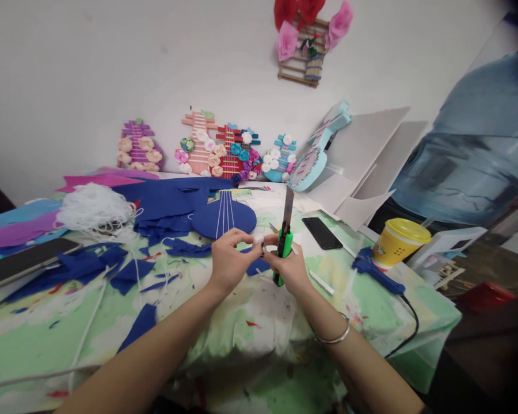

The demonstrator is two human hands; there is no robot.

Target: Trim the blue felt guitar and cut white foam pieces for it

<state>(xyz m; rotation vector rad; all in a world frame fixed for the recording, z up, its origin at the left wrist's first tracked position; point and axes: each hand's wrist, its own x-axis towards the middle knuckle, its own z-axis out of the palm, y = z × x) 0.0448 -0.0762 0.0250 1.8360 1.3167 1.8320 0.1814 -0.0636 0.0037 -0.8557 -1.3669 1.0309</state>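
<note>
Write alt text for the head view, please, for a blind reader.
A left hand and right hand are close together over a cluttered table, the right holding a green cutter, blade up. Beyond are a white-striped blue disc and flowered crafts against the wall.

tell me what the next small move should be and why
Probably retract the blade of the green cutter: it stands extended, pointing up from the right hand, while the left hand pinches a small white piece close by.
</note>
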